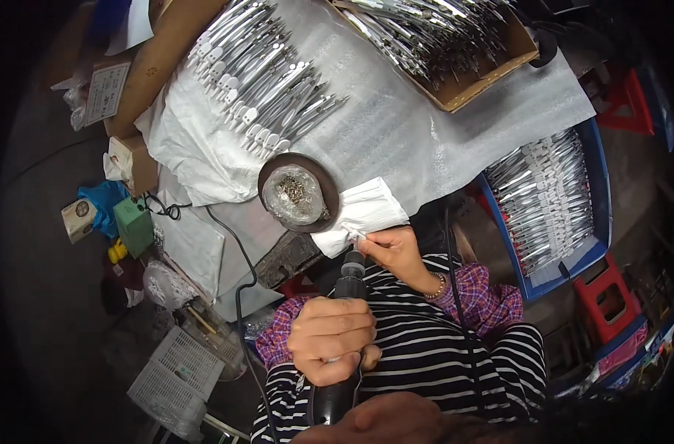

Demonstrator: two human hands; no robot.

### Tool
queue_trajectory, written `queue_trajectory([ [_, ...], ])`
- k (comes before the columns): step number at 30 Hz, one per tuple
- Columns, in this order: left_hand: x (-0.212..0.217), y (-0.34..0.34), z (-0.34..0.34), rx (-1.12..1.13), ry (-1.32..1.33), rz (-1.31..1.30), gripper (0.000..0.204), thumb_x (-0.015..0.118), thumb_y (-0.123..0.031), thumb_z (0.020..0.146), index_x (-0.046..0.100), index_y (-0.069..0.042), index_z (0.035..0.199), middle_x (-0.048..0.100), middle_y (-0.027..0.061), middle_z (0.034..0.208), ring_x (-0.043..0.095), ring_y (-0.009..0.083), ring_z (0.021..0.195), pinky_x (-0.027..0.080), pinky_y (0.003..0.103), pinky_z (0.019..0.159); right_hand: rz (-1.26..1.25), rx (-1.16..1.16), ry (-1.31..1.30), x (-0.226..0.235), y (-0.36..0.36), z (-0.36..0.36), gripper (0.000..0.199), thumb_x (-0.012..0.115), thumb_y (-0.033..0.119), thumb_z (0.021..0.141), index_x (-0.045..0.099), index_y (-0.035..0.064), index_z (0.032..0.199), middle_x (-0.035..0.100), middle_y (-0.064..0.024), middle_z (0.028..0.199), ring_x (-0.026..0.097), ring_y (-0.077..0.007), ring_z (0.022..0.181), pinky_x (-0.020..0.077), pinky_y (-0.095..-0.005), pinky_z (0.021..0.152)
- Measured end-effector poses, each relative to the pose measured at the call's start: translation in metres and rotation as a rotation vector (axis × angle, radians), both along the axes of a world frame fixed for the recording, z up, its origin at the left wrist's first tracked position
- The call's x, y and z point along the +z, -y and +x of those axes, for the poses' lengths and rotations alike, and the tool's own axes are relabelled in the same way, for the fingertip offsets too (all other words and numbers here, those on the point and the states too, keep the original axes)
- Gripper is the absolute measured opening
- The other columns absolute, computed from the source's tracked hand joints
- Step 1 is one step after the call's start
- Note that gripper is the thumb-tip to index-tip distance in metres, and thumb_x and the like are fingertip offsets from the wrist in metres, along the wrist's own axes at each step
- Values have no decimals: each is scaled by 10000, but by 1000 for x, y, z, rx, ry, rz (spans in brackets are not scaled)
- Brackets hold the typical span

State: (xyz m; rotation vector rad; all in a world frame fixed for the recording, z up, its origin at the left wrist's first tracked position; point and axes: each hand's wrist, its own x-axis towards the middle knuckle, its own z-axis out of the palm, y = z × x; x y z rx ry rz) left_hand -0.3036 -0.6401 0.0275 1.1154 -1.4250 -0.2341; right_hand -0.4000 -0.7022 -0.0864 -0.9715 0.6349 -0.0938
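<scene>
My left hand (pixel 333 340) is wrapped round a dark electric screwdriver (pixel 350 285), its tip pointing away from me. Just beyond that tip, my right hand (pixel 397 253) pinches a small whitish piece (pixel 354 234) between thumb and fingers, over a folded white cloth (pixel 372 207). The fingers partly cover the piece, so its full shape is hidden. The tip seems to meet it, but contact is hard to make out. Beyond the cloth stands a brown round dish (pixel 324 176) with a plastic-lined bowl of small brass-coloured screws (pixel 295 190).
Rows of slender silver tools with white ends (pixel 255 81) lie on the covered table (pixel 396 140). An open carton (pixel 455 100) of similar parts stands at the far right. A blue tray (pixel 607 214) of the tools sits by a red stool (pixel 607 296). A black cable (pixel 239 303) hangs left.
</scene>
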Motion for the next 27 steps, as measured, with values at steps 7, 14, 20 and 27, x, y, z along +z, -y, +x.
queue_trajectory([
  [7,6,-4,3,-30,-26,34,311,705,55,673,406,-15,725,576,149,604,585,253,502,533,372,515,131,-3,-27,1,-3,-2,245,640,126,831,640,-12,628,538,26,509,448,-8,504,321,-193,439],
  [14,3,-8,7,-28,-74,-62,390,757,4,672,380,-14,772,589,151,658,612,268,532,538,369,487,124,25,-30,-3,-5,-7,250,616,162,862,656,3,674,480,46,500,389,-11,430,253,-170,390],
  [20,16,-21,12,-73,-17,46,407,760,-15,676,441,-16,930,608,149,674,615,263,533,540,391,528,67,72,-48,1,-2,-5,251,613,181,865,660,9,688,510,37,526,426,-17,444,309,-166,399],
  [27,18,-69,25,24,-298,-250,380,743,-71,717,423,-23,918,602,152,670,603,256,512,525,378,475,76,249,-31,51,15,-6,213,615,172,868,667,-2,757,578,23,602,474,-10,494,360,-152,433],
])
